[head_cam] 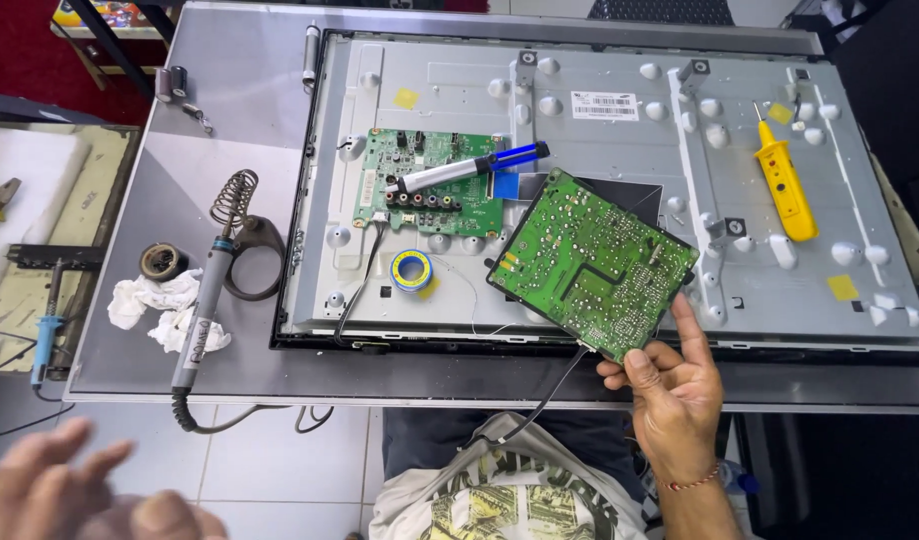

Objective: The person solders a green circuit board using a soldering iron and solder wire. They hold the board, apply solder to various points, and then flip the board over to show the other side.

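Note:
My right hand [675, 392] grips the near corner of a green circuit board [590, 262], holding it tilted, solder side up, above the open back of a flat screen [620, 120]. A black cable runs from the board's near edge down toward my lap. My left hand [75, 490] is blurred at the bottom left, off the table, fingers spread and holding nothing. A second green circuit board [430, 185] is mounted on the screen's metal back, with a silver and blue desoldering pump [470, 168] lying across it. A blue and yellow solder spool [412, 270] sits just in front of that board.
A soldering iron [205, 310] lies on the grey table [230, 110] beside its coiled stand [245, 235], a crumpled white cloth [160, 305] and a small tape roll [163, 261]. A yellow screwdriver [785, 185] rests on the screen's right side. Another blue-handled tool [48, 335] lies at far left.

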